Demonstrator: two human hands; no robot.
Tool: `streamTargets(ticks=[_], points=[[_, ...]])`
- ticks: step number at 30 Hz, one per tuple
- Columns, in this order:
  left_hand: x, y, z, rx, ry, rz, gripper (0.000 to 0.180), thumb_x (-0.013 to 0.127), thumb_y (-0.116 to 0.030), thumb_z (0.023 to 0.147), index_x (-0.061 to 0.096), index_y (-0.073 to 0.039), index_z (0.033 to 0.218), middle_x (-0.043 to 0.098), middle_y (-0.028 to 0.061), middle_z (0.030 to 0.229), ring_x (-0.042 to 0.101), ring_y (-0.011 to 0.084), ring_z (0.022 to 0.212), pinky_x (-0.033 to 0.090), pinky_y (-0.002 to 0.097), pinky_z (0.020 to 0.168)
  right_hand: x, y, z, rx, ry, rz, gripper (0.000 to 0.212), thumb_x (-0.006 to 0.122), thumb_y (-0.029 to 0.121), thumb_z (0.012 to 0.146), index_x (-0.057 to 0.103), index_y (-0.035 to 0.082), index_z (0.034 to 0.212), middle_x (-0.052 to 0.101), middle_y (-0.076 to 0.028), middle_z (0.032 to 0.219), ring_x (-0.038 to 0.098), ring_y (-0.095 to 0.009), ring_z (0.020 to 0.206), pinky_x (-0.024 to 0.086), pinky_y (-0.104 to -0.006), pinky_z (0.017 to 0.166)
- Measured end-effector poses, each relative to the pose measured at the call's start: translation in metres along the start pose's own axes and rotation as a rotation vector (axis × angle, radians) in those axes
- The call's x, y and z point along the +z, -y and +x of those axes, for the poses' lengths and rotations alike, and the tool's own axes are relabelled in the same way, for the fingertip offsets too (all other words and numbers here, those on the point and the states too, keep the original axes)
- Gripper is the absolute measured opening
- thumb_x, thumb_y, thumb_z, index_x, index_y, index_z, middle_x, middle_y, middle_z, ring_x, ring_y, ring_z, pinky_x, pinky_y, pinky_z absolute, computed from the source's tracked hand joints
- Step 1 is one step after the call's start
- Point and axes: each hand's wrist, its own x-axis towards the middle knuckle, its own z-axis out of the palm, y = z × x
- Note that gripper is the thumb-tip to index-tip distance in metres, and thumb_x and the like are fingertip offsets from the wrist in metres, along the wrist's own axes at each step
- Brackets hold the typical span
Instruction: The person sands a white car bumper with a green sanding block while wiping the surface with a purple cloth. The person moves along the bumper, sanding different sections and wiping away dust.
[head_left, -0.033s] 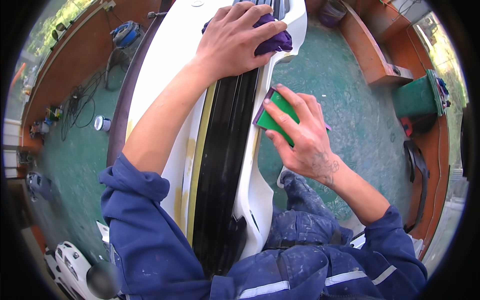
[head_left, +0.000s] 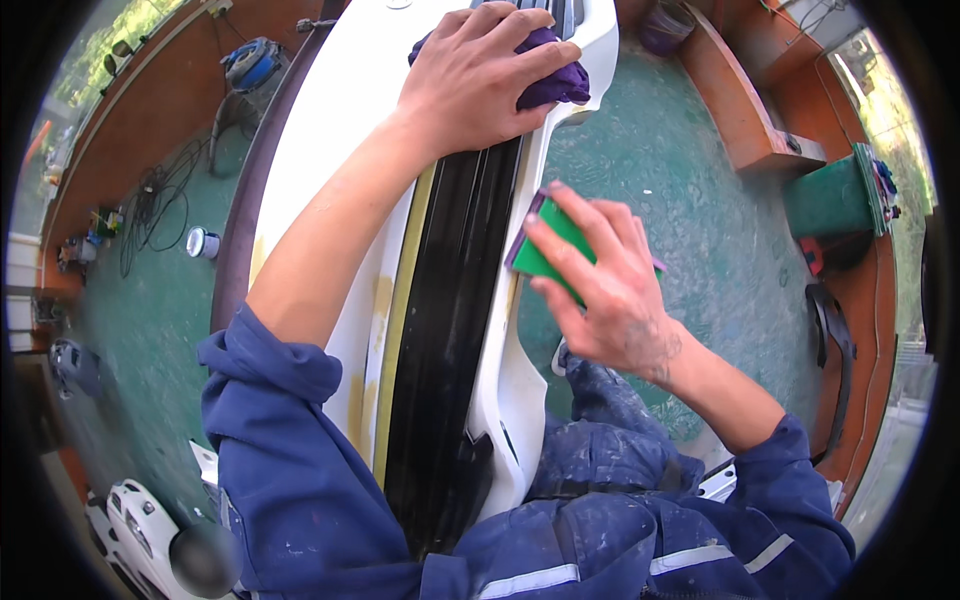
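On the head view, centre: a white bumper (head_left: 330, 130) with a black strip (head_left: 450, 300) along it is lying lengthwise away from the person, over a green floor (head_left: 690, 230).

Left hand (head_left: 480, 80) is pressing flat on a purple cloth (head_left: 555, 85) at the far end of the bumper; fingers spread over the cloth, palm down, forearm stretched out along the white face, sleeve rolled above the elbow. Grip: pressing rather than pinching.

Right hand (head_left: 600, 280) is holding a green block (head_left: 545, 250) against the bumper's right edge, just beside the black strip. Grip: fingers lying over the top of the block, closing on it; thumb hidden. Wrist is bent inward, forearm coming in from lower right.

Judgement: the block is working best kept flat to the edge, with even pressure, short strokes along the edge line, and clear of the black strip. The left hand is steadying the panel; weight there should be held constant.
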Motion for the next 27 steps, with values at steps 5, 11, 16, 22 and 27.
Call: streamTargets(ticks=[5, 11, 16, 22, 27], points=[[-0.004, -0.004, 0.001, -0.029, 0.020, -0.066, 0.063, 0.088, -0.037, 0.084, 0.068, -0.029, 0.142, 0.063, 0.0049, 0.147, 0.058, 0.0316, 0.139, 0.049, 0.0542, 0.114, -0.016, -0.002, 0.001, -0.200, 0.149, 0.011, 0.064, 0.090, 0.019, 0.076, 0.073, 0.005, 0.135, 0.061, -0.020, 0.152, 0.063, -0.035, 0.118, 0.050, -0.0481, 0.094], [-0.010, -0.006, 0.002, -0.033, -0.012, -0.123, 0.056, 0.086, -0.038, 0.085, 0.067, -0.023, 0.135, 0.062, 0.0111, 0.138, 0.059, 0.0341, 0.132, 0.050, 0.0517, 0.108, -0.014, 0.028, -0.007, -0.135, 0.156, -0.012, 0.065, 0.090, 0.016, 0.074, 0.073, 0.003, 0.135, 0.061, -0.022, 0.152, 0.063, -0.036, 0.116, 0.049, -0.0472, 0.088], [-0.010, -0.004, -0.002, -0.022, -0.044, -0.177, 0.056, 0.086, -0.038, 0.085, 0.067, -0.023, 0.135, 0.062, 0.0111, 0.137, 0.060, 0.0347, 0.131, 0.050, 0.0526, 0.108, -0.009, 0.009, 0.018, -0.092, 0.110, -0.159, 0.058, 0.089, 0.021, 0.076, 0.076, 0.002, 0.130, 0.062, -0.023, 0.151, 0.063, -0.033, 0.109, 0.049, -0.0461, 0.088], [-0.008, -0.005, 0.003, -0.024, -0.053, -0.180, 0.055, 0.086, -0.037, 0.085, 0.066, -0.022, 0.134, 0.062, 0.0106, 0.137, 0.061, 0.0343, 0.131, 0.050, 0.0537, 0.108, -0.013, 0.020, 0.006, -0.130, 0.118, -0.148, 0.059, 0.088, 0.022, 0.077, 0.075, 0.002, 0.131, 0.062, -0.025, 0.149, 0.063, -0.036, 0.111, 0.049, -0.0472, 0.088], [-0.010, -0.007, 0.007, -0.031, -0.010, -0.185, 0.054, 0.087, -0.037, 0.084, 0.066, -0.021, 0.132, 0.063, 0.0108, 0.137, 0.061, 0.0343, 0.130, 0.050, 0.0535, 0.108, -0.011, 0.034, -0.012, -0.133, 0.124, -0.082, 0.059, 0.088, 0.020, 0.078, 0.075, 0.003, 0.133, 0.061, -0.022, 0.151, 0.062, -0.036, 0.113, 0.048, -0.0483, 0.088]])
